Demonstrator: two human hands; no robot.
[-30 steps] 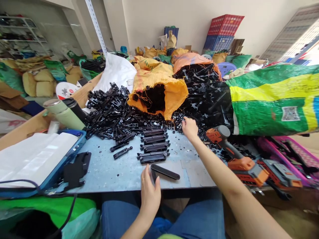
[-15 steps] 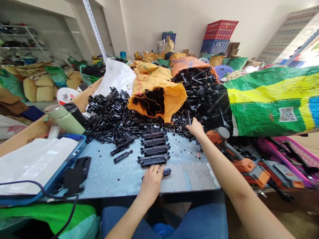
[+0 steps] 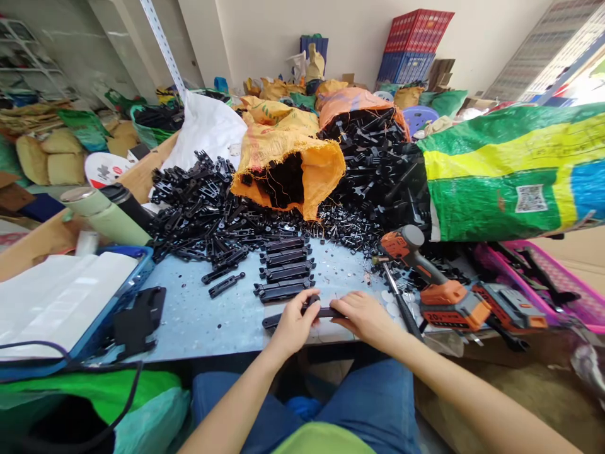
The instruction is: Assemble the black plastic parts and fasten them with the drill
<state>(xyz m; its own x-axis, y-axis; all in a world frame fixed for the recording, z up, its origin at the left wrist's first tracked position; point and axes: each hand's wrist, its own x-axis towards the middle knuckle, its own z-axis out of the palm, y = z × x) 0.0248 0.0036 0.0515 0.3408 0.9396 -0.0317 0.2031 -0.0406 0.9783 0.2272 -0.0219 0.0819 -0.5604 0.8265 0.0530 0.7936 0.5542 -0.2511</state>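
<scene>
Near the table's front edge, my left hand (image 3: 293,325) and my right hand (image 3: 367,316) are both closed on a black plastic bar (image 3: 327,313), held level between them. Its left end, with a rounded joint, sits in my left thumb and fingers; my right fingers cover the other end. Just left of my left hand lies another black arm piece (image 3: 271,322), partly hidden by it. Behind my hands, several assembled black arms (image 3: 286,272) are laid in a row. A loose black link (image 3: 227,284) lies left of them.
Piles of black links (image 3: 203,214) and small screws (image 3: 350,227) cover the back of the table. An orange sack (image 3: 326,170) opens toward me. To the right are a metal-shafted hand tool (image 3: 401,306), a cordless driver (image 3: 444,293) and a pink basket (image 3: 581,302).
My right hand has come back from the parts pile to the front edge with a black part. My left hand has lifted from the arm piece on the table and now grips the bar too.
</scene>
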